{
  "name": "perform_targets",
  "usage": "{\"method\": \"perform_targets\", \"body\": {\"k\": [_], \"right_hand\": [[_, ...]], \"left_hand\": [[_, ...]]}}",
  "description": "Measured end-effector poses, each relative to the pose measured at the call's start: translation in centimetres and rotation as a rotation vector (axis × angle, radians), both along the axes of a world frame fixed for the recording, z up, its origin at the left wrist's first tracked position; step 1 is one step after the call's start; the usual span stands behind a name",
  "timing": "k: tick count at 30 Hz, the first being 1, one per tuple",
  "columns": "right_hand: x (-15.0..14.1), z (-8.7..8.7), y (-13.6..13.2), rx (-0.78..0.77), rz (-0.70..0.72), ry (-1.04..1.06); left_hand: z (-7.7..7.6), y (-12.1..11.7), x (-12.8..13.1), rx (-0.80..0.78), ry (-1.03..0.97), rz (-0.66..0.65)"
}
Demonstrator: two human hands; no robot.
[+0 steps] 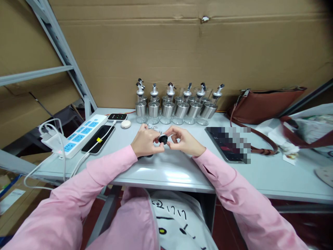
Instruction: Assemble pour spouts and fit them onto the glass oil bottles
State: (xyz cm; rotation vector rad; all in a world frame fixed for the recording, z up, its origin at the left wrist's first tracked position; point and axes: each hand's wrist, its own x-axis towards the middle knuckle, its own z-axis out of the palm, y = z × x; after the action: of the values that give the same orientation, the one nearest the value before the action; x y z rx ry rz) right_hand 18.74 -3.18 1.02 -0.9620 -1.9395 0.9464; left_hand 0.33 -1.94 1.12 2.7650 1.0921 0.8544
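Over the table's middle, a pour spout (163, 139) with a silvery collar and a black ribbed stopper is pinched between my two hands. My left hand (146, 141) grips it from the left, thumb below the collar. On the other side, the fingertips of my right hand (184, 141) close on its edge. Part of the spout is covered by my fingers. Some small clear and dark pieces (149, 156) show beside and under my left hand, too hidden to name. Beyond the hands stand several glass oil bottles (167, 109) with metal sleeves, the front ones topped by similar spouts.
At left lie a white power strip (84, 133), a charging phone (99, 139), a small black device (117, 117) and a round white case (126, 124). A large phone (221, 142), a brown bag (262, 106) and crumpled plastic (286, 144) lie right. Cardboard (182, 52) walls the back.
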Motion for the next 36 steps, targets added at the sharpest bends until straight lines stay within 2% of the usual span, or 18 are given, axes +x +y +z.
{"method": "perform_targets", "body": {"k": [9, 17, 24, 30, 33, 36], "right_hand": [[0.0, -0.1, 0.0, 0.053, -0.02, -0.056], [-0.1, 0.1, -0.2, 0.062, -0.019, -0.067], [0.2, 0.2, -0.1, 0.072, -0.043, -0.05], [0.9, 0.8, 0.3, 0.059, -0.048, 0.159], [1.1, 0.9, 0.4, 0.093, -0.061, 0.2], [1.1, 0.9, 0.5, 0.112, -0.052, 0.177]], "left_hand": [[0.0, -0.1, 0.1, -0.013, 0.005, -0.02], [-0.4, 0.2, 0.0, 0.024, 0.0, -0.094], [-0.7, 0.4, -0.2, 0.149, -0.008, -0.108], [-0.5, 0.5, -0.4, 0.32, -0.141, -0.084], [-0.5, 0.4, -0.3, 0.322, -0.215, -0.158], [-0.6, 0.3, -0.2, 0.343, -0.205, -0.234]]}}
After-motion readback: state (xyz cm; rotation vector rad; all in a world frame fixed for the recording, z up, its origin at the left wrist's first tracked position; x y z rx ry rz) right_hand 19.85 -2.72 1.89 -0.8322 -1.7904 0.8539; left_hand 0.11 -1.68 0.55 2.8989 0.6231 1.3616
